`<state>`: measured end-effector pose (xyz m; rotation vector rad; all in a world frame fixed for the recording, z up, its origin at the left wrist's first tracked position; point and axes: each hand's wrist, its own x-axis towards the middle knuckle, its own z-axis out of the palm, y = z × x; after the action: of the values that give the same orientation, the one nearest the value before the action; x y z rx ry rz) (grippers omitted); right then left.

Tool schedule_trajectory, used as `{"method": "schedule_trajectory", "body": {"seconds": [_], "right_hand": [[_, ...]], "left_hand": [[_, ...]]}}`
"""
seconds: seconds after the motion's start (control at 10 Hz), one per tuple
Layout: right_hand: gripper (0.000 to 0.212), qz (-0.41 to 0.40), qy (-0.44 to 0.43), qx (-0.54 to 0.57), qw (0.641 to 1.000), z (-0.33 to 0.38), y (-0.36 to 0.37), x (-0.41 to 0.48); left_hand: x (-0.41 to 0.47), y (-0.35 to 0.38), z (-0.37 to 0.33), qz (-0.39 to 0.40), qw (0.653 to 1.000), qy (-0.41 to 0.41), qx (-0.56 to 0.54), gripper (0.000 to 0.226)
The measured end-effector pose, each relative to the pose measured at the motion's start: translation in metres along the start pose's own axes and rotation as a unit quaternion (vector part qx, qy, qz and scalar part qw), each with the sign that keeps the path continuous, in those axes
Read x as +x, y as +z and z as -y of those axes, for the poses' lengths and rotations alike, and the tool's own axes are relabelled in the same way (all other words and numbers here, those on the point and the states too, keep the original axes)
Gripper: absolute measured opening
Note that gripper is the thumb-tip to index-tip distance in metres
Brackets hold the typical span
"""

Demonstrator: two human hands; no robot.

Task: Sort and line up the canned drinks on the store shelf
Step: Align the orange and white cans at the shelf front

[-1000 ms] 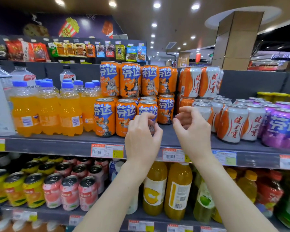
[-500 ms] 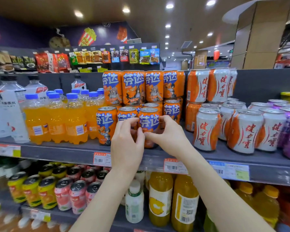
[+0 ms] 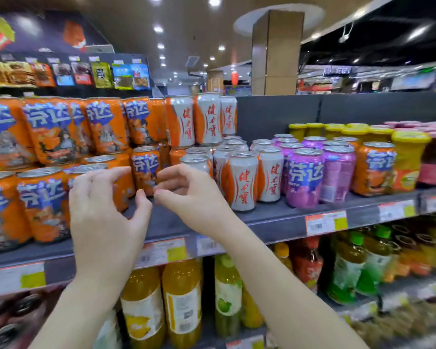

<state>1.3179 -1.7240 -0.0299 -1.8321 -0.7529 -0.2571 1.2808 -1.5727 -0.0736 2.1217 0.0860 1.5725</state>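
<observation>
Orange cans (image 3: 43, 205) stand in stacked rows on the left of the grey shelf (image 3: 275, 220). White-and-orange cans (image 3: 242, 180) fill the middle and purple cans (image 3: 305, 177) sit to their right. One orange can (image 3: 373, 170) stands alone beyond the purple ones. My left hand (image 3: 106, 217) hovers in front of the nearest orange cans, fingers loosely curled around nothing. My right hand (image 3: 186, 195) is beside it, just ahead of a single orange can (image 3: 145, 167), also loosely curled and holding nothing. The two thumbs nearly meet.
Yellow-lidded jars (image 3: 408, 157) and pink-lidded ones fill the shelf's far right. Juice bottles (image 3: 181, 301) stand on the lower shelf under my arms. Snack packets (image 3: 101, 74) hang above at the back. Price tags (image 3: 325, 222) line the shelf edge.
Both hands have let go of the front orange can they were holding and pulled back a little. The view has swung right, bringing the purple cans and jars into sight.
</observation>
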Motion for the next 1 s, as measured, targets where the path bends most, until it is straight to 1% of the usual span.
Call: {"method": "schedule_trajectory", "body": {"seconds": [0.1,0.2,0.3,0.4,0.5,0.6,0.7,0.8,0.9,1.0], "right_hand": [[0.017,-0.044,0.006,0.034,0.998,-0.01,-0.029,-0.009],[0.014,-0.055,-0.001,0.075,0.996,-0.007,-0.06,-0.018],[0.014,-0.119,-0.004,0.088,0.989,-0.007,-0.095,-0.031],[0.012,-0.269,-0.018,0.033,0.962,-0.02,-0.144,-0.046],[0.008,-0.459,0.006,-0.11,0.882,-0.047,-0.199,-0.056],[0.02,-0.556,0.071,-0.214,0.8,-0.083,-0.24,-0.063],[0.053,-0.504,0.151,-0.286,0.801,-0.118,-0.254,-0.065],[0.075,-0.483,0.198,-0.339,0.782,-0.138,-0.254,-0.062],[0.077,-0.493,0.232,-0.373,0.751,-0.144,-0.254,-0.058],[0.072,-0.504,0.233,-0.373,0.744,-0.148,-0.257,-0.054]], "left_hand": [[-0.004,0.021,-0.026,0.044,0.997,-0.018,-0.063,0.039],[-0.013,0.033,-0.055,0.04,0.997,0.043,-0.053,0.037],[-0.014,0.042,-0.071,0.03,0.993,0.088,-0.07,0.036],[-0.018,0.051,-0.09,0.007,0.985,0.119,-0.125,0.029],[-0.023,0.058,-0.112,0.006,0.971,0.152,-0.185,0.022],[-0.029,0.067,-0.126,0.045,0.968,0.136,-0.206,0.025],[-0.035,0.078,-0.136,0.064,0.967,0.121,-0.215,0.026],[-0.041,0.084,-0.143,0.085,0.965,0.118,-0.219,0.025],[-0.045,0.087,-0.143,0.11,0.963,0.111,-0.222,0.026],[-0.045,0.088,-0.141,0.114,0.961,0.102,-0.23,0.027]]}}
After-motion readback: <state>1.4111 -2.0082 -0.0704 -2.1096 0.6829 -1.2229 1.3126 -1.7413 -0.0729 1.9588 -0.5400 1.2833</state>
